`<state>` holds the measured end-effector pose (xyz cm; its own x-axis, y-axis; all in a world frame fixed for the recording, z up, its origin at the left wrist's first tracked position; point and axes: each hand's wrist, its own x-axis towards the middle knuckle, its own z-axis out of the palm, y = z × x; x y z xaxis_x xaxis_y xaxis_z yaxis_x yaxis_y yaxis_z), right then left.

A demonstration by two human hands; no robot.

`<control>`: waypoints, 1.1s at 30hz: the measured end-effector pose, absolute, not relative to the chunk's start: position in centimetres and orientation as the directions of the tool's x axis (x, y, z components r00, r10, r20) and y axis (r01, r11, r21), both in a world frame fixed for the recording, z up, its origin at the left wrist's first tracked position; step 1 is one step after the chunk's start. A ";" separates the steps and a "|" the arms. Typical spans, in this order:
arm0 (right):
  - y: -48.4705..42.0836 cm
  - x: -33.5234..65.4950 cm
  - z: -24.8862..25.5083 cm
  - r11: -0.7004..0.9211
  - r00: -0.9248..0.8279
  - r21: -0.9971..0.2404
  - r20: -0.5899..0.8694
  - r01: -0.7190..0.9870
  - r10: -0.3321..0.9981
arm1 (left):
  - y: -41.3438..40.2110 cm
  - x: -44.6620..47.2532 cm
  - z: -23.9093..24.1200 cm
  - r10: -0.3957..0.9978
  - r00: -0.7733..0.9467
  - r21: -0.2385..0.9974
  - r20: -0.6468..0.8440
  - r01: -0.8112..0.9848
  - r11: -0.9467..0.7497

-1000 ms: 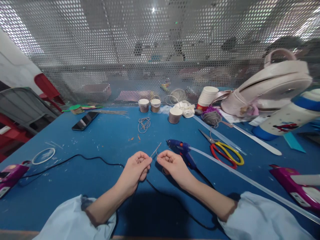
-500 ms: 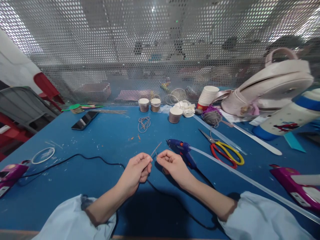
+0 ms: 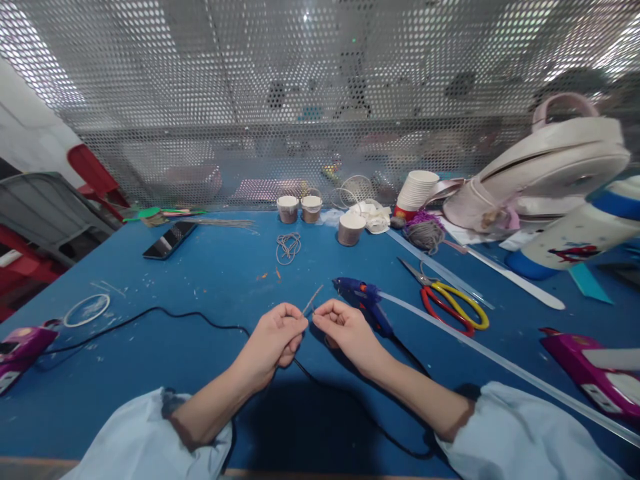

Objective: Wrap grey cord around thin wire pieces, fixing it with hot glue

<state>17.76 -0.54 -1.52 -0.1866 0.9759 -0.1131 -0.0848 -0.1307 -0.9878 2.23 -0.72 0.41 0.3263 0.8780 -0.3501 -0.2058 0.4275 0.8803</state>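
My left hand (image 3: 277,337) is closed in a pinch, thumb against forefinger, on a thin brownish wire-like strand (image 3: 313,300) that slants up to the right from the fingertips. Close beside it, my right hand (image 3: 345,330) pinches the short end of a fine thread that shows at its fingertips; the rest of it is mostly hidden by the fingers. The two hands are held above the table, fingertips nearly touching. Just beyond my right hand lies a blue glue gun (image 3: 363,293) with a long clear glue stick (image 3: 480,357) in it.
On the blue table (image 3: 165,373) are scissors (image 3: 453,303), a loop of cord (image 3: 289,249), cord-wrapped cups (image 3: 351,230), stacked paper cups (image 3: 417,190), grey yarn (image 3: 425,237), a phone (image 3: 170,241) and a power strip (image 3: 590,373). A black cable (image 3: 200,317) runs under my hands.
My left hand's thumb and fingertips have shifted slightly right along the strand, towards my right hand. My right hand stays almost still. Other things are unchanged.
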 end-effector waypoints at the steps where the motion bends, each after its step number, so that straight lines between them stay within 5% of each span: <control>1: -0.5 17.8 -1.5 -0.126 -0.186 -0.989 -0.109 -0.083 0.977 | -0.7 2.2 0.4 0.880 0.326 0.881 -0.344 -0.213 0.423; 33: -0.6 17.7 -1.4 -0.109 -0.195 -0.994 -0.102 -0.026 0.976 | -0.8 2.4 0.0 0.912 0.277 0.903 -0.303 -0.223 0.367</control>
<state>17.74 -0.63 -1.43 -0.1948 0.9756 -0.1018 -0.0260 -0.1089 -0.9937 2.38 -0.79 -0.02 0.2772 0.9119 -0.3026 -0.2230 0.3674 0.9029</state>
